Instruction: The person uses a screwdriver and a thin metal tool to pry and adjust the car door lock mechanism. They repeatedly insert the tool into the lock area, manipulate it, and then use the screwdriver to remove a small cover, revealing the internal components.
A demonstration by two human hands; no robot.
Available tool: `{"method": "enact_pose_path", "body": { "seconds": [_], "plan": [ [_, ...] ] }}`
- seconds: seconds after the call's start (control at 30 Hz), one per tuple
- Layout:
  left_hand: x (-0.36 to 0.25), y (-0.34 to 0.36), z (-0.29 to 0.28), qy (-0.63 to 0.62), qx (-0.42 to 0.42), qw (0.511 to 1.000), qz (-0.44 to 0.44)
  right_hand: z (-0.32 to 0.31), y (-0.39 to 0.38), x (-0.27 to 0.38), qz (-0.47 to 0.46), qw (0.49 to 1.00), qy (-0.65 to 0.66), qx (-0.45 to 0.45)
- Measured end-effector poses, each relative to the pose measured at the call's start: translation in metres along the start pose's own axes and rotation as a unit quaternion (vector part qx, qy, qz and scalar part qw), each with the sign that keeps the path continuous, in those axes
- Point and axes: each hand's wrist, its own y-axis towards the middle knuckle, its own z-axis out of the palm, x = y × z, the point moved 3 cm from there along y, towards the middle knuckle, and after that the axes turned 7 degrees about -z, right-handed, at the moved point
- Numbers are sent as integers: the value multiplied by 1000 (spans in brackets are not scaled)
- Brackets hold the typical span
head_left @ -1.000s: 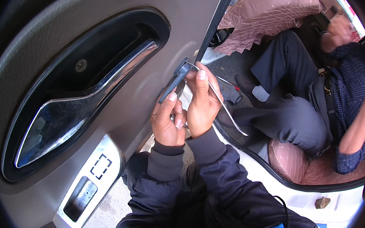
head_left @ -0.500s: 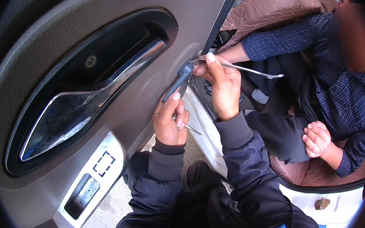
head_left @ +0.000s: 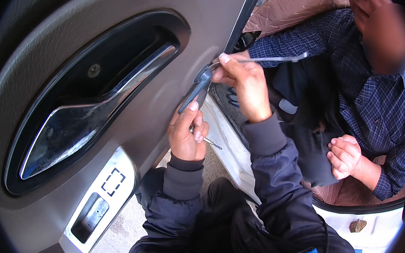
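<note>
A grey window crank handle sticks out from the brown car door panel. My left hand grips the crank's lower end between thumb and fingers. A slim metal shaft also pokes out from between those fingers; its other end is hidden. Up at the crank's pivot, my right hand pinches a thin metal rod with a small bend at its free end. The rod's inner end meets the crank's base, where my fingers partly cover it.
A seated person in a dark checked shirt is close on the right, one arm reaching behind my right hand. The door carries a chrome pull and a silver armrest plate. A white sill edges the doorway. A brown lump lies at lower right.
My right hand has shifted slightly, and the rod's free end has swung up and to the left. My left hand stays on the crank. The other person has leaned a little.
</note>
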Motion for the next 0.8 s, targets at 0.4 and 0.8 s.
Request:
{"method": "enact_pose_path", "body": {
  "seconds": [0.4,0.8],
  "plan": [
    [3,0,4,17,-4,1000,11,-4,-26,-17,-21,983,87,-161],
    [0,-11,2,64,51,997,10,0,-172,-2,-70,987,-141,-9]
  ]
}}
